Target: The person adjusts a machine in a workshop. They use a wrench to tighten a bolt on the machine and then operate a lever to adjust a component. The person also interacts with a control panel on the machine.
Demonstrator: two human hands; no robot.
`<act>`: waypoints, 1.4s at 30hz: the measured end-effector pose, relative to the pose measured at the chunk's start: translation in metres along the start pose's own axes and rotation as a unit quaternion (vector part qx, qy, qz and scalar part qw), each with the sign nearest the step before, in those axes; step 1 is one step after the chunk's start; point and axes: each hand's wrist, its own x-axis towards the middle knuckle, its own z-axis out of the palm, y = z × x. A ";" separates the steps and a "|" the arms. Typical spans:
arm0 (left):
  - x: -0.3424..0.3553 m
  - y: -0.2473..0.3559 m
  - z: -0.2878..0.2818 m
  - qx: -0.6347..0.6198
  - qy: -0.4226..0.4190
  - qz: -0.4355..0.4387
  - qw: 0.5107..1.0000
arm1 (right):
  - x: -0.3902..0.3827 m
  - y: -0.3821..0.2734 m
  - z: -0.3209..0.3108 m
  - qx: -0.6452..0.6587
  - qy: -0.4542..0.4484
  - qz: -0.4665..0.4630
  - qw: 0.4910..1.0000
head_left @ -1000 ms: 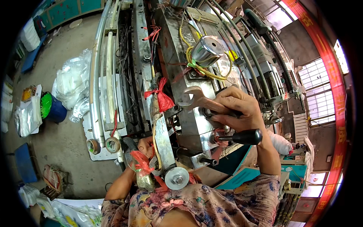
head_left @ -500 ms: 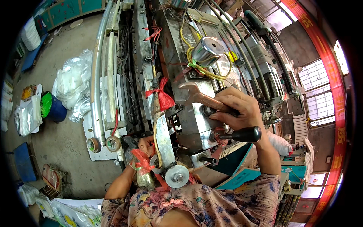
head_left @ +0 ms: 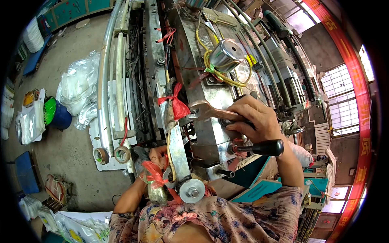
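Note:
My right hand [head_left: 253, 121] is closed round a copper-coloured open-end wrench [head_left: 216, 112], whose jaw reaches left to a bolt beside the steel bar [head_left: 178, 149], just right of a knotted red plastic tie [head_left: 172, 101]. Whether the jaw is seated, I cannot tell. Below my right hand is a black lever handle [head_left: 267, 147]. My left hand [head_left: 158, 156] is low behind the bar, fingers curled on something hidden, beside red plastic strips [head_left: 154, 174]. A round steel disc [head_left: 191, 191] sits at the bar's near end, and a chrome cylinder with yellow cables [head_left: 225, 54] stands above.
Long pipes [head_left: 106, 113] with tape rolls [head_left: 101, 155] run along the machine's left. On the floor [head_left: 87, 174] are clear plastic bundles [head_left: 77, 81], a blue bucket [head_left: 60, 115] and a blue board [head_left: 26, 172]. A teal cabinet [head_left: 255, 186] stands below right; a red banner [head_left: 356, 105] hangs at right.
The wrench jaw rose slightly, then came down and left toward the bolt by the red tie, my right hand moving with it. My left hand stays low in about the same place.

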 end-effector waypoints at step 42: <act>-0.025 0.339 -0.068 0.128 -0.083 -0.054 0.987 | -0.070 0.010 -0.041 0.172 0.006 0.234 0.957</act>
